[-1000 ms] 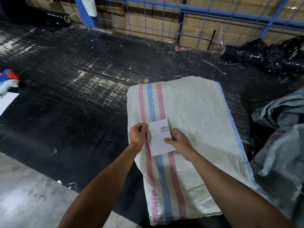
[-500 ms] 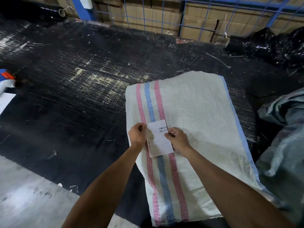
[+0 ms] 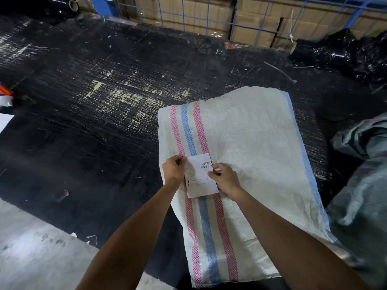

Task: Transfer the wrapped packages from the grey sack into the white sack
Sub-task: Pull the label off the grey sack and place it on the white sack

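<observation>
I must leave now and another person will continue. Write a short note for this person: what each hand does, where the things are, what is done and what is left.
Left hand: pinches the left edge of the label.
Right hand: pinches the label's right edge.
Label: white paper with a barcode, held over the stripes of the white sack.
White sack: lies flat on the black table, apparently empty.
Grey sack: at the right edge, beside the white sack, only partly in view.
Done: no package visible in the white sack.
Left: probably fix the label, then open the white sack and move the packages from the grey sack.
</observation>
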`<state>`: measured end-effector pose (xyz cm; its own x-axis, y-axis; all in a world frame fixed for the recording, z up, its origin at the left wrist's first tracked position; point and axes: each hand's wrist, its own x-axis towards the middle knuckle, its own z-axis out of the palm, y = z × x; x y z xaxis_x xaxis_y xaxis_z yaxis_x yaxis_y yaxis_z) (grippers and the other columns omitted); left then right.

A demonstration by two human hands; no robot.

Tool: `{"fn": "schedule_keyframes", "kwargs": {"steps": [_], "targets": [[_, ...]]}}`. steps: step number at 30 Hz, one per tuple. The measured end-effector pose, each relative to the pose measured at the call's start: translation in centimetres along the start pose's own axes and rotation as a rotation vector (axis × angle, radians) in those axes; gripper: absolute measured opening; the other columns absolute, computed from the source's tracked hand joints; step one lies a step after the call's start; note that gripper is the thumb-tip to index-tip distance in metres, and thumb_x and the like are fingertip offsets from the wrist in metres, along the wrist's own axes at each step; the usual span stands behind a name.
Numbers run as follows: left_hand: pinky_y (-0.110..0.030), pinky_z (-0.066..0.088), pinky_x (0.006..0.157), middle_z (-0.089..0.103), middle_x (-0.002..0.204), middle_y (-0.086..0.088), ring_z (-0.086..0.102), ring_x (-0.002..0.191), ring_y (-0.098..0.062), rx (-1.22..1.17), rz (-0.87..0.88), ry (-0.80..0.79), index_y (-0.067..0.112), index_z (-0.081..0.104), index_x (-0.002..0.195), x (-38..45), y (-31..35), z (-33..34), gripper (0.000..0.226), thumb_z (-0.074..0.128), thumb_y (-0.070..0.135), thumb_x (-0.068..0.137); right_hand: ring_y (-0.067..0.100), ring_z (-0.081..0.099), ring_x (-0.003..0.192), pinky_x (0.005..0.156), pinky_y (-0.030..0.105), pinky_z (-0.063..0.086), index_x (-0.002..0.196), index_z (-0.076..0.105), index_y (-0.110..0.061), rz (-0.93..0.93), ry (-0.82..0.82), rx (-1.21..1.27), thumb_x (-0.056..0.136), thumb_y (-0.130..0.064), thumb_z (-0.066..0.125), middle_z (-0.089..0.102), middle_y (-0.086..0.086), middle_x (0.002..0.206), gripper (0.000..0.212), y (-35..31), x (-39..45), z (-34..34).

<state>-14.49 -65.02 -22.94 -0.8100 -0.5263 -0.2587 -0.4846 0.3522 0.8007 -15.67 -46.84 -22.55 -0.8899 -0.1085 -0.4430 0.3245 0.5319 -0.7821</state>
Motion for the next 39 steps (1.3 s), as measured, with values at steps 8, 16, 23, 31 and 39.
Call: {"fn": "schedule_keyframes", "kwargs": {"steps": [8, 16, 23, 31, 39], "targets": [[-0.012, 0.044, 0.064, 0.049, 0.108, 0.002, 0.055, 0.083, -0.007, -0.028, 0.117, 0.011, 0.019, 0.038, 0.110, -1.0, 0.2, 0.4, 0.040, 0.070, 0.013, 0.087, 0.009, 0.066, 0.087, 0.063, 0.016, 0.048, 0.115, 0.066, -0.019, 0.005, -0.024, -0.010, 0.089, -0.022, 0.070, 0.072, 0.001, 0.109, 0.027, -0.3, -0.2, 0.0], [-0.044, 0.052, 0.071, 0.060, 0.108, -0.015, 0.058, 0.089, -0.030, 0.454, 0.907, -0.127, 0.004, 0.060, 0.112, -2.0, -2.1, 2.1, 0.028, 0.065, 0.005, 0.085, 0.012, 0.063, 0.092, 0.069, 0.020, 0.050, 0.122, 0.062, -0.018, 0.015, -0.017, 0.003, 0.089, -0.021, 0.071, 0.067, -0.001, 0.106, 0.034, -0.4, -0.4, 0.1], [-0.041, -0.001, 0.124, -0.004, 0.166, 0.000, -0.009, 0.152, -0.019, 0.714, 0.687, -0.311, 0.017, 0.004, 0.159, -1.8, -4.4, 1.3, 0.060, 0.019, 0.041, 0.106, 0.015, 0.071, 0.091, 0.082, 0.038, 0.060, 0.115, 0.067, -0.018, 0.055, -0.046, 0.082, 0.086, -0.012, 0.073, 0.074, 0.004, 0.105, 0.030, 0.2, 0.0, 0.2], [-0.040, -0.012, 0.122, -0.025, 0.161, 0.008, -0.026, 0.147, -0.012, 0.836, 0.632, -0.386, 0.024, -0.019, 0.155, -2.0, -4.4, 0.8, 0.068, 0.003, 0.058, 0.100, 0.025, 0.074, 0.087, 0.070, 0.042, 0.063, 0.116, 0.067, -0.017, 0.214, -0.164, 0.227, 0.084, -0.005, 0.074, 0.074, 0.006, 0.104, 0.034, -0.7, 0.2, -0.7], [-0.044, -0.011, 0.122, -0.030, 0.160, 0.007, -0.031, 0.145, -0.011, 0.802, 0.619, -0.465, 0.027, -0.021, 0.154, -1.9, -3.9, 0.4, 0.070, 0.006, 0.062, 0.099, 0.021, 0.072, 0.081, 0.072, 0.043, 0.063, 0.090, 0.071, -0.020, 0.085, -0.010, 0.070, 0.097, -0.032, 0.054, 0.074, 0.000, 0.091, 0.021, -0.4, -0.4, -0.5]]}}
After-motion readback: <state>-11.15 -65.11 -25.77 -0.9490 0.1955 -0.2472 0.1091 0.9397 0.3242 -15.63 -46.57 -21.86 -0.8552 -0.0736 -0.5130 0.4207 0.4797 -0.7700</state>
